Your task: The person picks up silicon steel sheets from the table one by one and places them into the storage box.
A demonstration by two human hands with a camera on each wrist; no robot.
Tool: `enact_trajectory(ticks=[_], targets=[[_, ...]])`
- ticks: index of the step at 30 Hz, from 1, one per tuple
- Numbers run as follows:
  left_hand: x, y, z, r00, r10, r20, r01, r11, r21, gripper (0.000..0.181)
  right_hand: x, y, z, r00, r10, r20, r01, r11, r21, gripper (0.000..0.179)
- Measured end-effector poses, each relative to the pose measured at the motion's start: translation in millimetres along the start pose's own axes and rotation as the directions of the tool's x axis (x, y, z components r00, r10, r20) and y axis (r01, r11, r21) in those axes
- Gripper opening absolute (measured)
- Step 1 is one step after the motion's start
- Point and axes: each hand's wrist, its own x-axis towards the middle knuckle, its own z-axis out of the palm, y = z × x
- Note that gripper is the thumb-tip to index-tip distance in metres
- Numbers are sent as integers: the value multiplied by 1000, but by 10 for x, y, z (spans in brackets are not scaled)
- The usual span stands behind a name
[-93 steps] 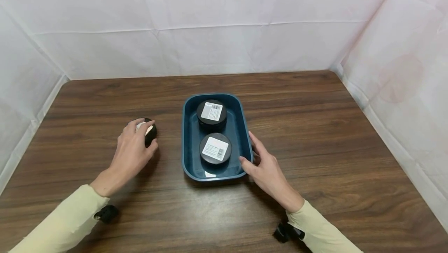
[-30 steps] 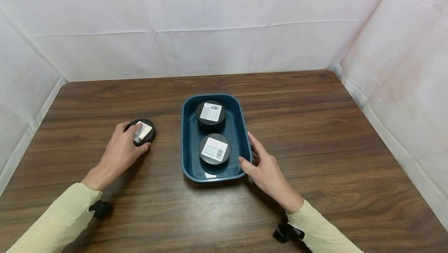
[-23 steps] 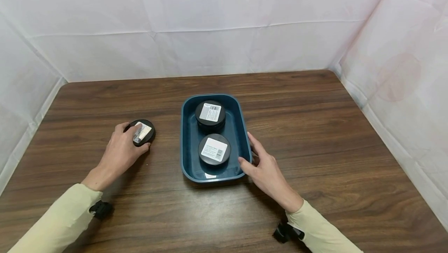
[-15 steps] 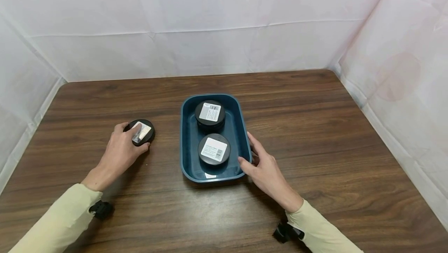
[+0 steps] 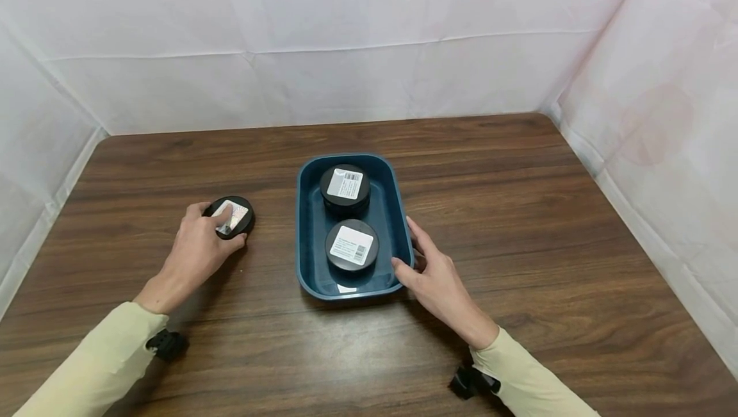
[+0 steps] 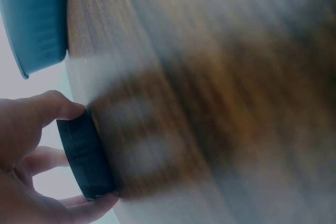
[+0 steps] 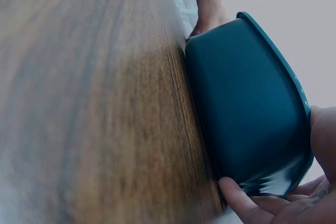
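Observation:
My left hand (image 5: 195,244) grips a flat round black container (image 5: 246,218) with a white label on top, at the left of the table. In the left wrist view, thumb and a finger clasp opposite sides of this container (image 6: 86,153), close over the wood. A blue rectangular tray (image 5: 305,237) lies right of it. My right hand (image 5: 441,282) holds the tray's near right corner, thumb at the rim and fingers along the outer wall. Inside the tray are a far black container (image 5: 346,185) and a near black container (image 5: 352,246), both with white labels facing up.
The brown wood-grain table (image 5: 519,225) has white cloth walls (image 5: 346,84) behind it and on both sides. Black straps with small devices (image 5: 167,344) sit at both wrists.
Since the oldest frame, the left hand has shifted slightly left and toward me, and its container, tilted before, now sits flatter with the label showing. The right hand and tray stay put.

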Motion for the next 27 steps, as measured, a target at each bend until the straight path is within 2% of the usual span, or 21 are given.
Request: enact_trajectory(ticks=[6,13,20,27], targets=[[5,-4,-3,1000,0,-1,0,1000,-3,58,-1,-13,-4,1000,-1,1,1,1000,2,75],[-5,25,-18,1000,-28,2,28,1000,-3,59,-15,-12,0,1000,-1,-2,1,1000,3,75],[-65,120,-71,999,-40,-9,40,999,-31,59,-23,-5,-5,1000,1,-2,-1,1000,5,75],[-111,246,-92,1000,-23,17,24,999,-35,57,-27,-8,-16,1000,6,-9,-6,1000,-1,75]])
